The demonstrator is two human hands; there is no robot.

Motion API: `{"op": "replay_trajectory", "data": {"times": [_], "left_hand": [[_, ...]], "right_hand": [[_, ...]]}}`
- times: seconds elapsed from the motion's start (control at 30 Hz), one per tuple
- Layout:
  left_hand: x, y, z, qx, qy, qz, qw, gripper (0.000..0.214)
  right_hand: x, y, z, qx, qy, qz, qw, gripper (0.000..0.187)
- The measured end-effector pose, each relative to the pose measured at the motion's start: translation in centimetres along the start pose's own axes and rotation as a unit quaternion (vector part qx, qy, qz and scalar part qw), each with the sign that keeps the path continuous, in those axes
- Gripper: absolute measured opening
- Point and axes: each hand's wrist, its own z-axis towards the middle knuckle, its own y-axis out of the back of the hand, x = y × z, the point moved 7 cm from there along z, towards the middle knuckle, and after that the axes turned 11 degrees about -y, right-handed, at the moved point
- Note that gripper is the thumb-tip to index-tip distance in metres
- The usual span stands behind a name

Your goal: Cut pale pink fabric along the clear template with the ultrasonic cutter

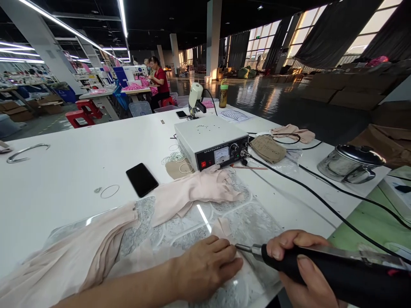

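Note:
My right hand (302, 269) is wrapped round a thick black handheld tool (337, 273) whose metal tip (245, 248) points left onto pale pink fabric (192, 192). My left hand (205, 265) lies palm down on the fabric, fingers together and curled, pressing it right beside the tool tip. The fabric is spread over a clear sheet with grey lace-like patterns (253, 222) on the white table (64, 171). A black cable (321, 201) runs from the tool to a white control box (210, 143) with a dial and red buttons.
A black phone (141, 179) lies left of the box, with thin rings (109, 191) nearby. A steel pot with lid (349, 162), tan pads (268, 149) and a bottle (223, 93) stand to the right and behind. A person in red (159, 81) works at far tables.

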Motion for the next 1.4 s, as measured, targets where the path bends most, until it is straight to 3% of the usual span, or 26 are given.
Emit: {"op": "replay_trajectory", "data": {"times": [0.57,1.1,1.4], "left_hand": [[0.0,-0.1,0.1,0.010,0.006,-0.007,1.000,0.029],[0.0,0.3,0.3,0.040,0.009,-0.001,0.999,0.036],[0.0,0.1,0.3,0.037,0.008,-0.008,0.999,0.034]], "right_hand": [[-0.7,0.2,0.0,0.034,0.009,-0.003,0.999,0.003],[1.2,4.1,-1.3,-0.026,-0.029,0.037,0.999,0.009],[1.1,4.2,-2.1,-0.009,-0.037,0.035,0.999,0.011]]}}
